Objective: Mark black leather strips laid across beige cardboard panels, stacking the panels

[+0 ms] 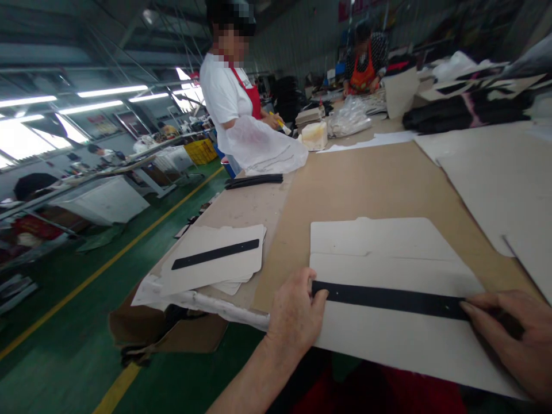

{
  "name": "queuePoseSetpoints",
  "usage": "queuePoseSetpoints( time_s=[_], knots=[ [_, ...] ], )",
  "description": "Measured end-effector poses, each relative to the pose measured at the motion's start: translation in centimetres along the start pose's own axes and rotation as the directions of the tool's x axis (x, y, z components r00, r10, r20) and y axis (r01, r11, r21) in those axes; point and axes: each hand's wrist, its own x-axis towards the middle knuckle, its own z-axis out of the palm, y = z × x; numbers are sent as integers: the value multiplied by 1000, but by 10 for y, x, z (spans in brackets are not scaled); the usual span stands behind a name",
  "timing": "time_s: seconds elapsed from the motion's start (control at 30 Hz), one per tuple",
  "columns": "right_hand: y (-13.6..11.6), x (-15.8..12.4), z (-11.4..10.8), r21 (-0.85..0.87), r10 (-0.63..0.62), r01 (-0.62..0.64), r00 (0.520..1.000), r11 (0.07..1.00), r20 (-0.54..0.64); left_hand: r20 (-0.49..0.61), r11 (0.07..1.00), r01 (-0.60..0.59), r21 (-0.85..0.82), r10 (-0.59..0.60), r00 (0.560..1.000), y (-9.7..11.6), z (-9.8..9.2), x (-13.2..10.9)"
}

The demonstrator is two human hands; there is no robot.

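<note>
A long black strip [392, 300] with small holes near its ends lies across a large off-white panel [388, 339] at the table's front edge. My left hand [299, 307] pinches the strip's left end between thumb and fingers. At the right end, my right hand [511, 330] grips the strip the same way. Behind the strip, the panel shows a horizontal seam or edge. To the left, a second black strip [215, 255] rests on a small stack of off-white panels [194, 276].
Brown board [357, 184] covers the table. Black strips [254, 181] lie at its left edge, large pale sheets [495, 178] at the right. A person in a red apron [233, 92] stands beyond the left edge; another person [364, 63] is farther back. An open carton [168, 333] sits below.
</note>
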Motion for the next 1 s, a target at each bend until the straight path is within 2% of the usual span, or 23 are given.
queuePoseSetpoints(
  time_s=[0.07, 0.13, 0.23, 0.33, 0.47, 0.6, 0.73, 0.77, 0.83, 0.87, 0.9, 0.93, 1.0],
  knots=[
    [-11, 3, -9, -14, -72, 72, 996, 997, 51, -65, 995, -94, 46, 96, 993, -1, 1, -2],
    [-25, 5, -19, -55, -147, 151, 987, 987, 69, -76, 971, -216, 102, 224, 972, 0, 3, -3],
    [-44, 3, -32, -218, -257, 275, 961, 937, 105, 53, 880, -416, 228, 416, 908, 4, 5, -5],
    [-55, -4, -40, -380, -364, 407, 913, 831, 183, 230, 745, -552, 375, 502, 834, 12, 4, -7],
    [-58, -13, -42, -446, -445, 498, 867, 744, 225, 339, 643, -611, 462, 508, 792, 15, 1, -9],
    [-56, -13, -40, -414, -430, 499, 867, 761, 254, 356, 595, -649, 474, 545, 759, 12, 2, -10],
    [-50, -4, -38, -311, -458, 523, 850, 793, 262, 344, 606, -655, 452, 558, 755, 14, 0, -10],
    [-47, -1, -38, -274, -504, 562, 825, 781, 255, 336, 616, -654, 439, 562, 755, 15, -2, -10],
    [-39, 1, -36, -193, -638, 679, 733, 709, 235, 315, 638, -657, 402, 578, 753, 15, -7, -11],
    [-34, 0, -34, -160, -692, 725, 688, 670, 220, 314, 640, -670, 375, 593, 742, 13, -11, -11],
    [-28, -2, -33, -142, -721, 748, 663, 649, 200, 319, 638, -687, 347, 609, 726, 11, -15, -12],
    [-22, -7, -31, -130, -726, 748, 663, 651, 180, 331, 632, -706, 319, 624, 708, 8, -18, -13],
    [-10, -19, -30, -80, -671, 687, 724, 722, 161, 371, 611, -744, 270, 647, 666, 2, -24, -14]
  ],
)
